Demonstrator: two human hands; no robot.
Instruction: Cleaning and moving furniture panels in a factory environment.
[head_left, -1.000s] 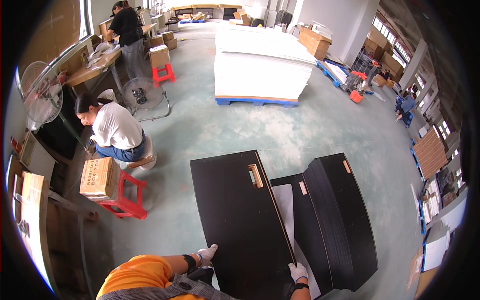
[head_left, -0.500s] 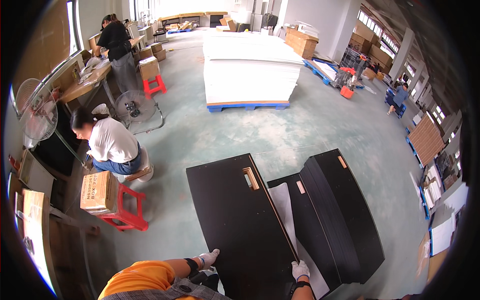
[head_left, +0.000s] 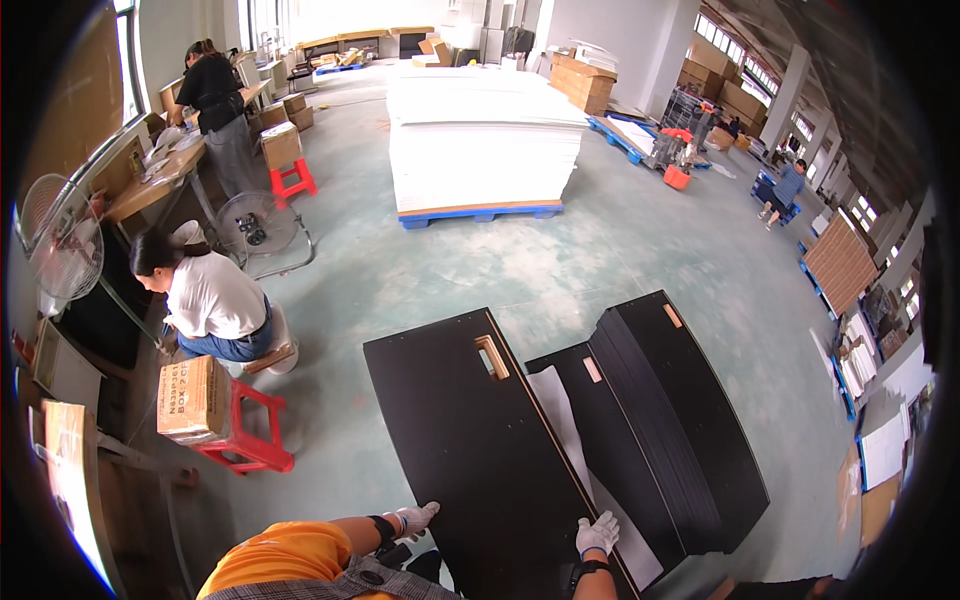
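- The brown carton [head_left: 190, 400], left of frame, carries dark printing.
- The black panel [head_left: 480, 450], with one pale-edged slot, is at lower centre.
- The left hand [head_left: 414, 519] grasps its left edge; the right hand [head_left: 597, 536] has fingers spread, released, at the right edge.

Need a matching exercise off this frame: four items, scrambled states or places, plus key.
1. Left hand
2. Right hand
3. White stack
4. Nearest cardboard box

A. On a blue pallet
B. Open, spread wide
C. On a red stool
D. Gripping the black panel by its left edge

Pairs: 1-D, 2-B, 3-A, 4-C
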